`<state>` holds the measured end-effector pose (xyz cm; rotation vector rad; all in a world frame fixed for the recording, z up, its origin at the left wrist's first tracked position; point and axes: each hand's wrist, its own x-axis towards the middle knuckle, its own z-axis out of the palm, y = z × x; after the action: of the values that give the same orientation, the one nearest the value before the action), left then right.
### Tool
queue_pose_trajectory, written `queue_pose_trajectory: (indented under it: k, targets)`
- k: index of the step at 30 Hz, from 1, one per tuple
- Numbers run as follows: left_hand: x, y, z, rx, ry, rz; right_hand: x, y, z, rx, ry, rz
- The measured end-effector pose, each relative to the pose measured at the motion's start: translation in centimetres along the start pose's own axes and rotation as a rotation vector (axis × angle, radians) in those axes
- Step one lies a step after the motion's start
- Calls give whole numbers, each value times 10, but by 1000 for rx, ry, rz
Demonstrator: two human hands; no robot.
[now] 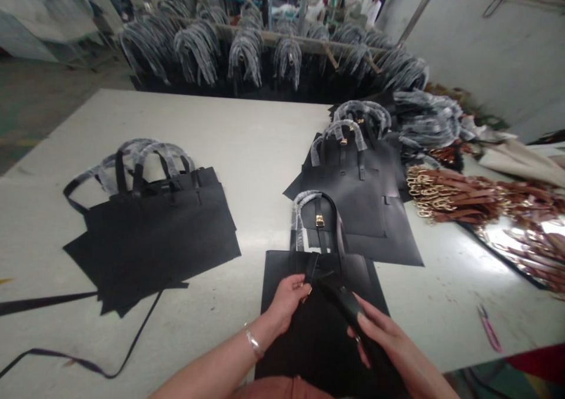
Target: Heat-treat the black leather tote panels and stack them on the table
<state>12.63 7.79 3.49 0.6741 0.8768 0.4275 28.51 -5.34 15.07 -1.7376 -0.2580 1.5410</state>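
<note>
A black bag panel (304,334) with arched handles, partly wrapped in clear film, lies in front of me. Over its upper part, my left hand (289,299) pinches a narrow black strap (312,265) that hangs at the panel's top middle. My right hand (382,328) is wrapped round a black leather piece (346,302), fingers beneath and thumb on top, to the right of my left hand. A small gold buckle (320,221) sits between the handles, above both hands.
Stacked black panels with handles lie at left (163,234) and at right (353,199). Brown straps with gold rings (468,196) are heaped at the right. Pink snips (489,328) lie near the right edge. Wrapped handles (245,57) hang beyond the table (265,134).
</note>
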Motion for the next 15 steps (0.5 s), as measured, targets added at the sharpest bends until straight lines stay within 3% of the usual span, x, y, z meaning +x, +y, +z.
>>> queue_pose_trajectory:
  k: [5,11,15]
  targets:
    - [0,-8,2,106,24,103,-2,5,7,9,-38,55]
    - [-1,-4,2,200,27,173,14,3,13,15,-22,-66]
    - [-3,-3,1,354,20,229,13,4,14,-49,-66,-17]
